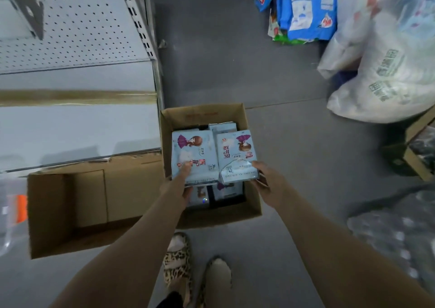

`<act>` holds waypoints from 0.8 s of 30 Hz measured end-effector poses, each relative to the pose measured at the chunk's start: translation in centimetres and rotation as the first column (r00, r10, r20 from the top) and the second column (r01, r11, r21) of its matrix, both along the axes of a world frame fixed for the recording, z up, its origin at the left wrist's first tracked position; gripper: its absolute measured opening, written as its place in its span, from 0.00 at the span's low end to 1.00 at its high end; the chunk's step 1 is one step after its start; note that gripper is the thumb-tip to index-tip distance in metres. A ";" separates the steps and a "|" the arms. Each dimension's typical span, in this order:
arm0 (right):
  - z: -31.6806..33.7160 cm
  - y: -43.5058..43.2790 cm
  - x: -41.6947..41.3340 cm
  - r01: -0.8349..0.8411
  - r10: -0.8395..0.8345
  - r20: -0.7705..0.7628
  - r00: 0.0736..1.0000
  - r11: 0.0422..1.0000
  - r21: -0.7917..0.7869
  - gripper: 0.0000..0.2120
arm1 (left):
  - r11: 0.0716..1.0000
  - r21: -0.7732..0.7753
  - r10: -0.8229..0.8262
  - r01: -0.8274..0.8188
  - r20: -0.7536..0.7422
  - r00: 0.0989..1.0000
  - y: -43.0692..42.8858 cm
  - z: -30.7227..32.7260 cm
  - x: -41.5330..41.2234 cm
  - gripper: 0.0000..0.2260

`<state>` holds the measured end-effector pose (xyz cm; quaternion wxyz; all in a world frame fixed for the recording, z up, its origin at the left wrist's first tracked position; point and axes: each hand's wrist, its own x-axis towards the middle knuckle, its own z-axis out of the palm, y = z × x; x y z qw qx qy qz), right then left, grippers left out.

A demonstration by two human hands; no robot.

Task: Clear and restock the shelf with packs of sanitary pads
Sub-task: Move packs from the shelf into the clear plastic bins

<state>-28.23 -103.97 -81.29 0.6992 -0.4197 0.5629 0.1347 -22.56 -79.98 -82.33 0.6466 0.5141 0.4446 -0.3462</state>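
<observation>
An open cardboard box [253, 204] stands on the grey floor in the middle of the view, with several pale blue packs of sanitary pads inside. My left hand [180, 182] grips the near edge of one pale blue pack [193, 152], thumb on top. My right hand [264, 181] grips a second pack [236, 152] at its near right corner. Both packs are held side by side just above the box. The white shelf [77, 128] lies to the left, its boards bare.
A second, larger cardboard box [51, 213] lies open on its side below the shelf at left. Blue packaged goods [303, 8] and big white plastic sacks [381, 76] crowd the floor at the right. Another carton [414, 157] sits at the right edge. My feet stand just behind the box.
</observation>
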 end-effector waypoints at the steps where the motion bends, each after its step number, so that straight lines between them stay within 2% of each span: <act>1: -0.9 -0.1 0.5 -0.005 0.005 0.009 1.000 1.000 -0.014 0.11 | 1.000 0.008 0.009 -0.009 -0.002 1.000 -0.2 -0.4 0.5 0.19; 3: -1.9 -0.2 1.3 -0.001 0.002 0.018 1.000 1.000 -0.018 0.09 | 0.999 0.026 0.022 -0.022 0.004 1.000 -0.7 -1.2 1.5 0.17; 7: -3.5 0.3 2.3 0.069 -0.069 0.012 0.998 0.998 0.013 0.10 | 0.995 0.087 0.042 -0.042 -0.009 0.999 -1.0 -3.5 3.1 0.18; 11: -4.6 1.1 3.4 0.086 -0.086 -0.047 0.995 0.996 0.010 0.06 | 0.980 0.171 -0.091 0.099 -0.051 0.994 -0.8 -5.1 3.7 0.20; 13: -4.6 1.3 3.8 0.085 -0.084 -0.059 0.995 0.996 0.016 0.11 | 0.969 0.197 -0.143 0.152 -0.059 0.988 -0.9 -5.1 3.6 0.16; 16: -3.8 1.2 4.2 0.058 -0.056 -0.080 0.995 0.998 0.015 0.18 | 0.975 0.183 -0.118 0.128 -0.063 0.991 -0.9 -4.5 3.7 0.17; 18: -2.3 1.0 4.2 0.001 -0.002 -0.093 0.996 1.000 -0.005 0.20 | 0.972 0.200 -0.117 0.121 -0.032 0.993 -0.9 -3.2 4.1 0.16; 21: 0.2 0.7 4.5 -0.094 0.084 -0.125 0.989 0.993 -0.076 0.15 | 0.951 0.265 -0.170 0.156 0.029 0.985 -1.2 -0.9 5.0 0.16; 24: 4.3 0.5 5.3 -0.229 0.203 -0.153 0.967 0.957 -0.179 0.05 | 0.908 0.356 -0.278 0.220 0.119 0.953 -1.9 4.2 6.2 0.16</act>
